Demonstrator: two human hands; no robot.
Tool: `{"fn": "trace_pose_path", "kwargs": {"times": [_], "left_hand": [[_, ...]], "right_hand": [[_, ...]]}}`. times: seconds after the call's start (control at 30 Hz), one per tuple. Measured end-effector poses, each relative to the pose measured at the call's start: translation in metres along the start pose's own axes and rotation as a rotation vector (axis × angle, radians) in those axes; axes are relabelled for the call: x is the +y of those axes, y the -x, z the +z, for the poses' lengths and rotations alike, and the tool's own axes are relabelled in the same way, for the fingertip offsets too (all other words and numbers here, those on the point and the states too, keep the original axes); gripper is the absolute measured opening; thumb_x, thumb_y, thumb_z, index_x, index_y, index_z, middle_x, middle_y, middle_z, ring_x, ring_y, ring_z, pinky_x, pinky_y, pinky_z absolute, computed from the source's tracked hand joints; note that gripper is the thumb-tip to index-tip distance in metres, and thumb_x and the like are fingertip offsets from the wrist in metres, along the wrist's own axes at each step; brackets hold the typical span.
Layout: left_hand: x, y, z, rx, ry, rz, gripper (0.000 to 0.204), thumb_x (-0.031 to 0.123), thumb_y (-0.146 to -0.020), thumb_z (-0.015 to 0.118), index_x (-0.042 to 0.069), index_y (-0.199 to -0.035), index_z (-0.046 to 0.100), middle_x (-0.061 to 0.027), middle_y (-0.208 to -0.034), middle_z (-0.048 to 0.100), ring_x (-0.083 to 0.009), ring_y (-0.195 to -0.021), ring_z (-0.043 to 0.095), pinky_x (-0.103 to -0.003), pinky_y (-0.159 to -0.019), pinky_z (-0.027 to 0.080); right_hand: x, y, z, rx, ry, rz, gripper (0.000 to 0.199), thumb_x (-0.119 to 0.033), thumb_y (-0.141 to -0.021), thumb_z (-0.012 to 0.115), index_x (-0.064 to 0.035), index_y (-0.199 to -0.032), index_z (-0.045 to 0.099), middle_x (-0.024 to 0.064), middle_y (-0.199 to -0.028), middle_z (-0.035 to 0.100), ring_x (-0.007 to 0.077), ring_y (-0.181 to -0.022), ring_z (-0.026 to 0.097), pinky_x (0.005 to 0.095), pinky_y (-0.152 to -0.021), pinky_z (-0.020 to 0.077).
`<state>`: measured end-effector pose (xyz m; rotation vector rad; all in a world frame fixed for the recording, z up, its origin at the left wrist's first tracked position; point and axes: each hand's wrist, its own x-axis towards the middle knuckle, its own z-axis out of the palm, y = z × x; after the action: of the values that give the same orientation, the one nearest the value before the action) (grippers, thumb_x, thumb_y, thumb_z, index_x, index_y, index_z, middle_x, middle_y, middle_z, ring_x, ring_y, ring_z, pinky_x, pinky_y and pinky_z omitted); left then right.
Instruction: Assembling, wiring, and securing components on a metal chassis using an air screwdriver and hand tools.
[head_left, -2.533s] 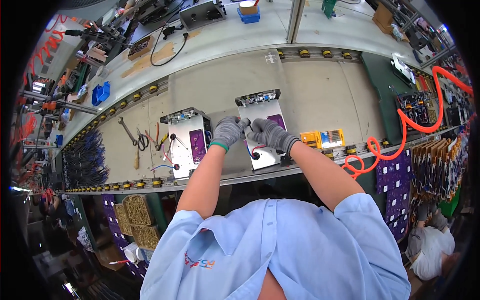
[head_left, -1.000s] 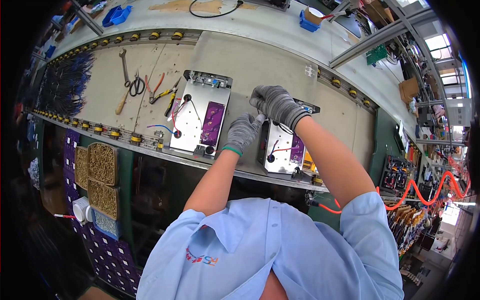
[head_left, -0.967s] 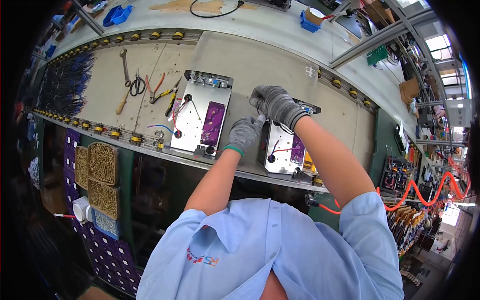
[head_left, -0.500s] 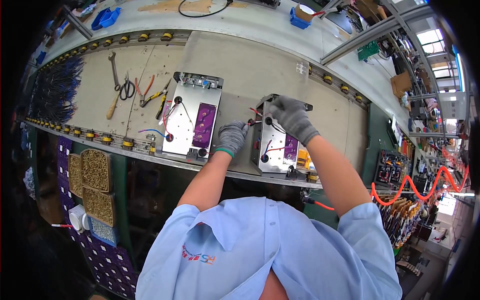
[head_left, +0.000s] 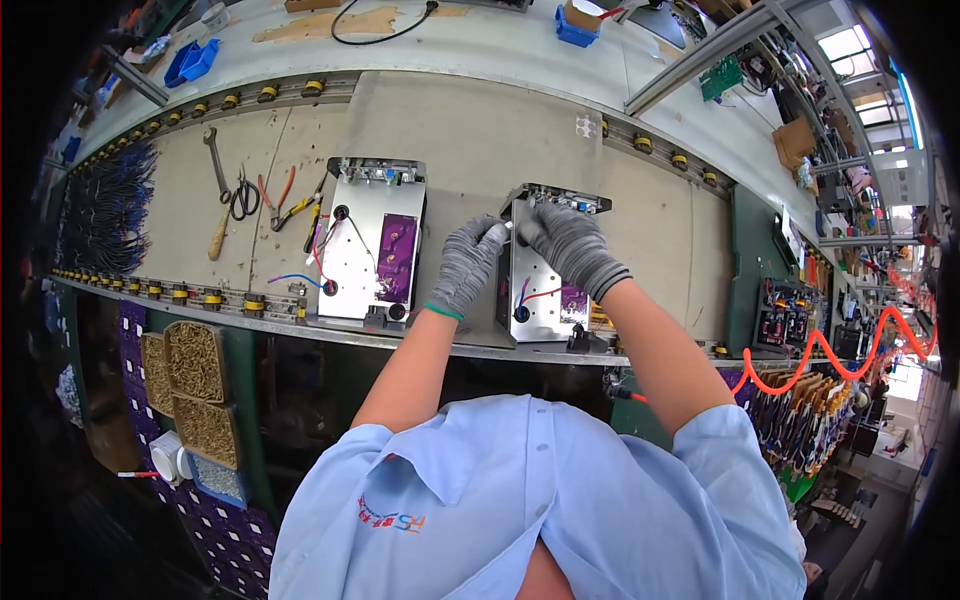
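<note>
Near the tabletop's [head_left: 480, 130] front edge, the gloved left hand [head_left: 466, 265] and right hand [head_left: 572, 243] pinch closed on a small white part [head_left: 508, 226] atop the metal chassis [head_left: 545, 275], steadying it.

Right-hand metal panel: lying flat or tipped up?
Tipped up. The metal panel stands on its near edge, left hand and right hand gripping its top.

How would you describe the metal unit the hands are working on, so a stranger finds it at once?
On the long beige workbench lie two silver metal chassis units with purple boards. The one meant is the right unit. Unlike the untouched left unit, both grey-gloved hands, left and right, meet at its top edge.
</note>
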<state>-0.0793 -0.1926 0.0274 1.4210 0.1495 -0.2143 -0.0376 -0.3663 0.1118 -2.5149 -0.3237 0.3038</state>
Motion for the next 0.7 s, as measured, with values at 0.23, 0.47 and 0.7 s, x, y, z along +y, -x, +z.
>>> {"fn": "trace_pose_path", "kwargs": {"times": [0.23,0.47,0.7], "left_hand": [[-0.033,-0.021,-0.002,0.055,-0.28,-0.134,0.031,0.026,-0.092,0.067,0.001,-0.108,0.071,-0.0129,-0.102,0.074,-0.0192,-0.088,0.067,-0.035,-0.085,0.052],[-0.021,-0.017,-0.011,-0.293,0.112,-0.243,0.027,0.024,-0.095,0.061,0.003,-0.109,0.067,0.0008,-0.076,0.06,-0.0065,-0.061,0.05,-0.022,-0.059,0.043],[-0.021,-0.021,0.006,-0.327,0.178,-0.258,0.036,0.021,-0.083,0.068,0.001,-0.113,0.068,0.003,-0.074,0.058,-0.0054,-0.059,0.047,-0.021,-0.055,0.04]], "right_hand": [[0.0,0.029,0.012,-0.406,0.561,0.058,0.037,-0.038,-0.098,0.046,-0.0071,-0.099,0.066,0.0176,-0.084,0.07,0.0357,-0.083,0.068,0.0482,-0.076,0.0523],[-0.003,0.059,0.021,-0.453,0.495,0.027,0.027,-0.027,-0.094,0.052,-0.0047,-0.096,0.067,0.0171,-0.086,0.07,0.0339,-0.083,0.069,0.0451,-0.073,0.0534],[-0.002,0.055,0.016,-0.496,0.412,0.004,0.038,-0.036,-0.099,0.047,-0.0024,-0.095,0.065,0.0179,-0.085,0.07,0.0346,-0.084,0.068,0.0464,-0.077,0.0519]]}}
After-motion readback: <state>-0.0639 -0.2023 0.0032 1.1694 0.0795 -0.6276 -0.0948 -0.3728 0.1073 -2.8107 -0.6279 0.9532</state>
